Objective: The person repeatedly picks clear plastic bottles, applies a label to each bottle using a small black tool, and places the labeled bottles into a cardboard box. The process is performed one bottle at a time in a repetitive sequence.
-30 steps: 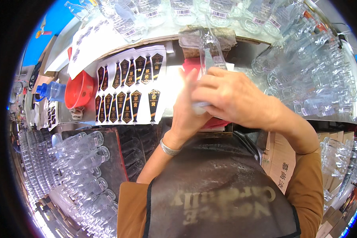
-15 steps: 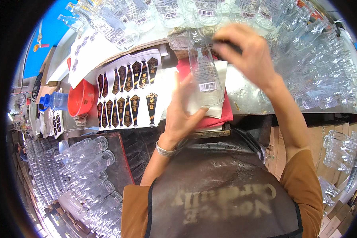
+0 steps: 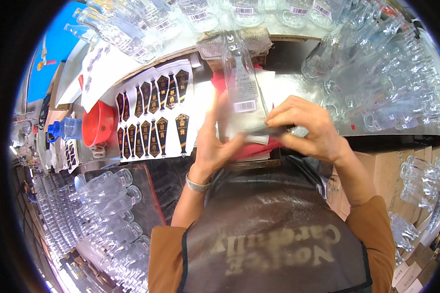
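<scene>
A clear glass bottle with a printed back label and barcode lies in front of me, its neck pointing away and resting on a folded grey cloth. Under its body are white paper and a red cloth. My left hand is closed around the bottle's left side near the base, thumb by the bottom; its fingers are blurred and partly hidden. At the base's right corner my right hand pinches a small dark flat piece, smeared by motion.
Left of the bottle lies a white sheet of dark tie-shaped labels. Beyond it stand a red bowl and a blue-capped jug. Many glass bottles crowd the right and far side; more stand lower left. Cardboard boxes are lower right.
My right hand has come down from beside the bottle's neck to its base, with the dark piece still in the fingers. My left hand stays at the bottle's left side.
</scene>
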The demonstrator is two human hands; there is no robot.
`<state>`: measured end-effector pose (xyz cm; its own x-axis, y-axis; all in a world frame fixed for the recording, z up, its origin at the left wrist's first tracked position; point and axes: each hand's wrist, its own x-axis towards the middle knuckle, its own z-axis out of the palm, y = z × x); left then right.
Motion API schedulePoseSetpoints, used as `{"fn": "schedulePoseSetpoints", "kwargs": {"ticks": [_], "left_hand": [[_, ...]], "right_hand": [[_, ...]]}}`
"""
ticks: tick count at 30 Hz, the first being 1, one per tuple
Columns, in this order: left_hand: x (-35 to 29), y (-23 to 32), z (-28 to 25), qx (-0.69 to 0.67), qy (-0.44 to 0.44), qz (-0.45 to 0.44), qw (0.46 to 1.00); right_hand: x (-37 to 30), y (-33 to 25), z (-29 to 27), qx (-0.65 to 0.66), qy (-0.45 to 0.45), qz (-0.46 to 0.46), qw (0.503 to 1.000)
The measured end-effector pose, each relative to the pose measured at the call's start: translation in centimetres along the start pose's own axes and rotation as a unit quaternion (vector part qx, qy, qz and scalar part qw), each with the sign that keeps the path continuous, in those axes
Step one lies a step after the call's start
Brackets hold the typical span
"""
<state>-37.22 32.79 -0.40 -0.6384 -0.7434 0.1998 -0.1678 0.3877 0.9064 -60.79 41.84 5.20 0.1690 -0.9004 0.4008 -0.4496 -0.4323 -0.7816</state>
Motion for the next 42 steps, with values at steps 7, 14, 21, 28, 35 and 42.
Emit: {"fn": "schedulePoseSetpoints", "kwargs": {"ticks": [7,14,21,28,35,42], "left_hand": [[0.2,1.9,0.9,0.019,0.027,-0.004,0.999],[0.2,2.7,1.2,0.009,0.07,-0.006,0.998],[0.0,2.3,1.5,0.035,0.054,0.003,0.998],[0.0,1.2,1.8,0.063,0.07,0.037,0.995],[0.3,2.0,1.8,0.013,0.056,-0.008,0.998],[0.0,2.0,1.3,0.019,0.036,0.016,0.999]], "right_hand": [[8.5,0.6,-2.7,-0.235,0.107,-0.043,0.965],[11.7,0.8,-1.1,-0.399,0.118,-0.197,0.888],[10.1,-0.8,0.8,-0.338,0.015,-0.103,0.935],[8.1,-2.3,2.5,-0.315,-0.078,-0.163,0.932],[6.0,-1.3,1.6,-0.235,-0.022,-0.182,0.955],[8.2,2.7,-2.9,-0.208,0.118,-0.09,0.967]]}}
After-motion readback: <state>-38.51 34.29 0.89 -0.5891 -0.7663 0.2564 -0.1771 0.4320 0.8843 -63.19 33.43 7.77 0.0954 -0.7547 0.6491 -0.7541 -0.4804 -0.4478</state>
